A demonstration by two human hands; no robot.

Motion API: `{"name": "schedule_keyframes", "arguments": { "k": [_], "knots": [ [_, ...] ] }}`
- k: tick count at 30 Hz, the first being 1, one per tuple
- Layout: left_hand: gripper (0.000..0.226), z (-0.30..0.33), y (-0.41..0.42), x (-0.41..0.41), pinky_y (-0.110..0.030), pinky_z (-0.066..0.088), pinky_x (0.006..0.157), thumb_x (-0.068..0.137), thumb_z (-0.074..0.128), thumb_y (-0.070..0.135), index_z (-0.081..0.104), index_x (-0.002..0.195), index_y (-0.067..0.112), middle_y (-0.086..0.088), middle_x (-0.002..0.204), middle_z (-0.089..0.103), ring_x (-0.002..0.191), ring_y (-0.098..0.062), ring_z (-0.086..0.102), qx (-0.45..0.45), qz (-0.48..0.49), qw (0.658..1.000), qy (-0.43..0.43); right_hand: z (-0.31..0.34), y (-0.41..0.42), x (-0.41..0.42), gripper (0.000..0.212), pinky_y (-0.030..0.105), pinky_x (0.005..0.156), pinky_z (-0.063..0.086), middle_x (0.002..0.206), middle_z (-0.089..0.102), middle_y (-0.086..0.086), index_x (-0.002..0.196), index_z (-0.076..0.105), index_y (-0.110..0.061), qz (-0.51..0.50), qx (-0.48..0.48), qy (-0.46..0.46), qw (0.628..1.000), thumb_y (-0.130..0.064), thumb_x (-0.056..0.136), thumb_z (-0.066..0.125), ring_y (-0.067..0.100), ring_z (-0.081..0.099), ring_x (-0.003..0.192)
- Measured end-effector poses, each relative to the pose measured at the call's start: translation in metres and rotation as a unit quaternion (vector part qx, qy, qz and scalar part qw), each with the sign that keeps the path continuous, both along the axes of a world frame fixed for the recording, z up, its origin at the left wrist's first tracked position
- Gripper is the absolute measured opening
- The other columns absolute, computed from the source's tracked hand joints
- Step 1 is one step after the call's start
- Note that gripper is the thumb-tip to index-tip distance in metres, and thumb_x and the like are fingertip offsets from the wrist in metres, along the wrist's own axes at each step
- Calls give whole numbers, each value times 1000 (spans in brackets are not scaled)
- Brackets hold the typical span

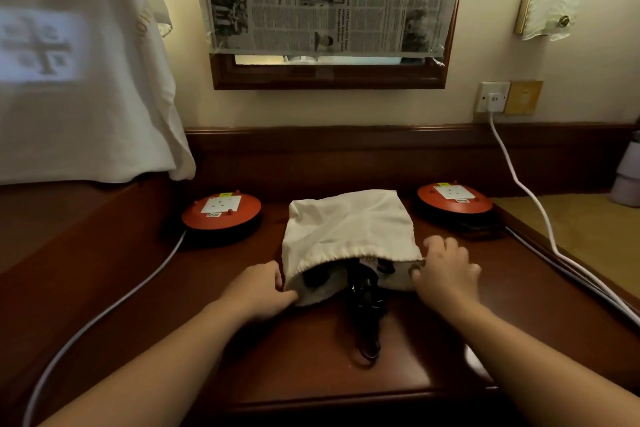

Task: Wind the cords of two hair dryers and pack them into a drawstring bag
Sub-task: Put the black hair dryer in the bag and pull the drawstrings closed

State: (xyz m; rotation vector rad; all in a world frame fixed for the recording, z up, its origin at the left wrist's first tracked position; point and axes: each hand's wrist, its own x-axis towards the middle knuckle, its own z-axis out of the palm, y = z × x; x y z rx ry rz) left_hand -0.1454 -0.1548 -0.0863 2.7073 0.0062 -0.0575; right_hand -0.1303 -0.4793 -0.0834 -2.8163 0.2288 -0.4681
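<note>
Both hands at the mouth of the bag, centre of the frame. Left hand [261, 284] pinches the left corner of the opening, fingers closed on the cloth hem. Right hand [446, 269] rests on the right corner, fingers spread and curled over the hem; whether it truly grips the cloth or only presses it down, cannot tell.

Drawstring bag [346, 222] lies flat on the wooden desk [433, 350], closed end toward the top of the frame, mouth facing the bottom, toward the person. Mouth gapes between the two hands.

Dark bundle of cord [367, 315] pokes out of the mouth and trails down-frame along the desk, its long axis roughly in line with the bag. Dark shapes inside the opening are likely the hair dryers; too shadowed to count.

Judgement: packing nearly done; what is left is to get the loose cord in and pull the mouth shut. The cord lies between the hands, below them in the frame, slightly nearer the right hand. Pushing it up-frame, straight along the bag's axis, looks like the move, with the left hand holding the mouth open.

Red socket discs sit at mid-left [221, 215] and mid-right [453, 199], well apart from the bag.
</note>
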Motion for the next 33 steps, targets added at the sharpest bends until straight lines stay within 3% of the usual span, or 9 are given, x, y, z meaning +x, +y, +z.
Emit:
{"name": "schedule_keyframes", "arguments": {
  "k": [2,6,13,17,21,24,29,31,33],
  "knots": [
    [31,-1,-3,1,-33,45,65,91,68,53,59,84,25,4,93,67,78,-15,60,51,-15,998,25,2,-12,4,5,44,85,48,103,65,2,97,59,-21,5,-15,75,997,-22,94,54,28,60,100],
    [30,4,2,11,-31,41,62,98,62,37,61,72,22,0,77,64,68,-16,57,54,-58,993,83,12,-29,16,10,37,61,52,84,66,4,84,61,-16,46,-22,174,983,-13,92,56,25,65,74],
    [30,70,22,25,-34,40,63,94,61,24,72,66,19,1,62,59,60,-15,51,-34,-100,994,41,90,-57,40,31,22,50,37,64,61,-1,70,69,-15,166,-14,192,967,-18,98,59,12,52,56],
    [29,123,22,36,-31,42,61,94,61,25,71,67,19,4,60,61,58,-13,52,-9,-120,991,55,145,-59,55,34,27,53,37,61,57,-4,67,66,-17,169,-23,216,961,-25,99,60,14,49,56],
    [22,184,22,44,-32,36,58,79,59,30,63,62,16,-8,64,54,56,-17,46,-83,-101,991,40,206,-65,73,29,31,54,33,61,55,0,76,69,-12,158,12,198,967,-28,99,62,18,42,57],
    [39,232,24,53,-29,37,53,99,58,18,67,61,17,-4,64,58,49,-12,47,-76,-69,995,15,249,-59,74,23,32,54,39,76,61,8,92,71,-5,149,-1,166,975,-22,103,59,19,50,60],
    [22,292,29,68,-33,49,68,103,59,21,69,91,6,-15,85,63,76,-25,62,-72,2,997,-14,286,-35,86,37,32,96,46,125,66,19,135,60,-5,132,-30,128,983,-1,104,41,33,62,120],
    [19,308,29,68,-35,53,71,101,61,21,68,90,8,-11,82,66,78,-24,67,-115,19,993,15,292,-30,92,30,31,89,46,114,68,17,128,62,-2,135,-30,115,984,-4,105,43,34,63,113],
    [15,318,28,68,-35,54,75,98,62,20,67,90,9,-9,79,68,80,-24,69,-158,47,985,49,294,-27,97,20,32,79,48,90,63,7,108,67,-4,127,65,80,987,-10,105,47,25,61,87]
  ]
}}
